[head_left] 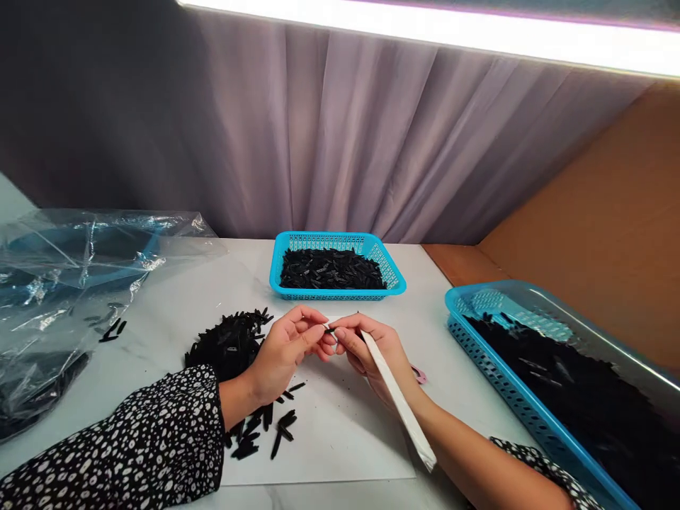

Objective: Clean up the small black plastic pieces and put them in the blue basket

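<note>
My left hand (290, 347) is closed, its thumb and fingertips pinching a small black plastic-looking piece (330, 331). My right hand (375, 350) meets it fingertip to fingertip at that piece. A long, flat tool with a white wrapped handle (397, 397) is held in my right hand, its handle slanting back over the wrist; its working end is hidden by the fingers. Behind and beneath my left hand lies a heap of similar slim black pieces (226, 343). A few loose ones (284, 425) are scattered nearer me on a white sheet (345, 453).
A blue basket (340, 293) of black pieces stands at the back. Another larger blue basket (510, 397), also holding black pieces, is on the right. Clear plastic bags (79, 269) spread over the left side. A pink object (419, 374) shows partly behind my right wrist.
</note>
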Demonstrator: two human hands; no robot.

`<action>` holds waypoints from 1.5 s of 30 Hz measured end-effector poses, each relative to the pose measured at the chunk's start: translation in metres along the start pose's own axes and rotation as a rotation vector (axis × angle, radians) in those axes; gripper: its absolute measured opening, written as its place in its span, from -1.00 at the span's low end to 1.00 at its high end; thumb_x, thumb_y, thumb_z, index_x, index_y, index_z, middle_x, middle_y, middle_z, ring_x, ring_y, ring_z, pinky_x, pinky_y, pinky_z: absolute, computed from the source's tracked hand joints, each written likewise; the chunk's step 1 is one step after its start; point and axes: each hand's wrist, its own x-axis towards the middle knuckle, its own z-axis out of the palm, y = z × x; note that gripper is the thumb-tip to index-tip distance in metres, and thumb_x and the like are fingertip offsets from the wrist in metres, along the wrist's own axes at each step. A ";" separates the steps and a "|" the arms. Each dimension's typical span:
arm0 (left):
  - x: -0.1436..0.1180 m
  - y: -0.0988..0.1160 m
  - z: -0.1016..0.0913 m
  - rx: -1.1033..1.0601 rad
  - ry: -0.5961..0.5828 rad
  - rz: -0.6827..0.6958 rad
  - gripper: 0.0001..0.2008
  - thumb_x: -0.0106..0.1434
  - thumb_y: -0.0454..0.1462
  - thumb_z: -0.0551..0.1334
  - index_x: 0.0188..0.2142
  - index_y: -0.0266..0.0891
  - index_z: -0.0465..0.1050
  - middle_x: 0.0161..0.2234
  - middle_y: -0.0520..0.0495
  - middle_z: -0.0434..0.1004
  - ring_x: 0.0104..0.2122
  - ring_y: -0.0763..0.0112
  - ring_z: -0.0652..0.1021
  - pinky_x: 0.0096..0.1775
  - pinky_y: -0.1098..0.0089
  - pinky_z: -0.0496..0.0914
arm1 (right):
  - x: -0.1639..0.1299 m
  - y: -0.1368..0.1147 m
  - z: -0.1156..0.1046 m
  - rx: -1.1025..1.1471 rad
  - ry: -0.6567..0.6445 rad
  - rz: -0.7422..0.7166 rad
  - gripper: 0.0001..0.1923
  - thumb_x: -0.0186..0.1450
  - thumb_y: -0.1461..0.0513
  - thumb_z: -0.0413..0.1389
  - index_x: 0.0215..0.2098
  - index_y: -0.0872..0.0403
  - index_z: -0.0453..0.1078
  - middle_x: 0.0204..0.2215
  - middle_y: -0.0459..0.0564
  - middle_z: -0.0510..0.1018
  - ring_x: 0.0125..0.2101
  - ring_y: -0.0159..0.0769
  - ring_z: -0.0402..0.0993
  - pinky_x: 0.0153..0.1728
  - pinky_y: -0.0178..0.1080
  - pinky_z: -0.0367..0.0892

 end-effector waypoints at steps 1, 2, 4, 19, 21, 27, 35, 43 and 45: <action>0.001 0.000 0.000 -0.021 -0.010 -0.011 -0.74 0.17 -0.15 0.38 -0.27 -0.25 0.42 -0.43 -0.04 0.59 -0.43 0.42 0.57 -0.33 0.40 0.44 | 0.000 -0.001 0.000 0.009 0.002 -0.003 -0.67 0.09 0.01 0.35 -0.37 0.10 0.54 -0.63 -0.13 0.45 -0.73 -0.57 -0.01 -0.70 -0.36 -0.19; 0.001 -0.001 0.000 -0.028 -0.017 -0.010 -0.74 0.17 -0.15 0.39 -0.27 -0.25 0.42 -0.43 -0.04 0.60 -0.42 0.42 0.57 -0.34 0.40 0.44 | -0.001 -0.002 0.000 0.020 0.007 -0.003 -0.68 0.09 0.02 0.35 -0.34 0.10 0.56 -0.62 -0.13 0.45 -0.72 -0.57 0.00 -0.70 -0.36 -0.19; 0.001 -0.002 0.000 -0.014 -0.020 0.021 -0.75 0.18 -0.17 0.39 -0.26 -0.25 0.41 -0.42 -0.04 0.60 -0.41 0.42 0.58 -0.34 0.40 0.44 | -0.003 -0.004 0.001 0.044 0.016 0.007 -0.68 0.09 0.04 0.36 -0.32 0.10 0.56 -0.63 -0.15 0.43 -0.71 -0.57 0.00 -0.69 -0.36 -0.19; -0.003 -0.010 -0.002 0.335 0.107 0.267 -0.88 0.19 -0.31 0.34 -0.25 -0.21 0.48 -0.29 -0.02 0.55 -0.23 0.38 0.56 -0.12 0.36 0.47 | -0.004 -0.003 0.001 -0.003 -0.011 0.027 -0.68 0.10 0.02 0.33 -0.35 0.09 0.55 -0.63 -0.17 0.38 -0.70 -0.54 -0.04 -0.67 -0.34 -0.17; -0.003 -0.011 -0.004 0.366 0.097 0.245 -0.85 0.20 -0.31 0.32 -0.21 -0.21 0.53 -0.29 -0.03 0.55 -0.26 0.38 0.56 -0.17 0.36 0.48 | -0.001 -0.002 -0.002 -0.125 -0.012 -0.005 -0.66 0.13 -0.02 0.29 -0.38 0.09 0.52 -0.64 -0.17 0.36 -0.70 -0.52 -0.02 -0.68 -0.34 -0.13; 0.003 -0.010 -0.007 0.344 0.197 0.207 -0.77 0.20 -0.26 0.28 -0.16 -0.18 0.64 -0.38 0.02 0.51 -0.42 0.46 0.56 -0.28 0.38 0.51 | 0.040 -0.030 -0.019 -0.434 0.194 -0.248 -0.65 0.20 -0.03 0.21 -0.52 0.05 0.37 -0.65 -0.18 0.26 -0.61 -0.41 0.07 -0.59 -0.30 0.02; 0.008 -0.010 -0.010 0.205 0.271 0.046 -0.72 0.10 -0.18 0.40 -0.20 -0.26 0.63 -0.48 -0.04 0.65 -0.41 0.34 0.63 -0.24 0.30 0.55 | 0.128 -0.053 -0.014 -0.620 0.195 -0.399 -0.69 0.16 -0.02 0.23 -0.43 0.04 0.38 -0.56 -0.14 0.41 -0.48 -0.30 0.25 -0.37 -0.24 0.15; 0.006 -0.011 -0.009 -0.006 0.318 -0.098 -0.65 0.03 -0.16 0.48 -0.19 -0.27 0.63 -0.31 -0.13 0.71 -0.29 0.24 0.69 -0.05 0.18 0.52 | 0.060 -0.035 -0.004 -0.594 0.117 -0.431 -0.55 0.46 0.01 -0.19 0.03 -0.02 0.44 -0.42 -0.08 0.42 -0.36 -0.23 0.36 -0.25 -0.18 0.26; 0.006 -0.012 -0.008 -0.030 0.313 -0.107 -0.69 0.04 -0.17 0.48 -0.24 -0.27 0.63 -0.32 -0.12 0.71 -0.29 0.24 0.69 -0.04 0.19 0.52 | 0.031 -0.027 0.000 -0.628 0.080 -0.482 -0.60 0.45 0.09 -0.14 0.01 -0.04 0.49 -0.37 -0.04 0.46 -0.34 -0.21 0.40 -0.24 -0.15 0.30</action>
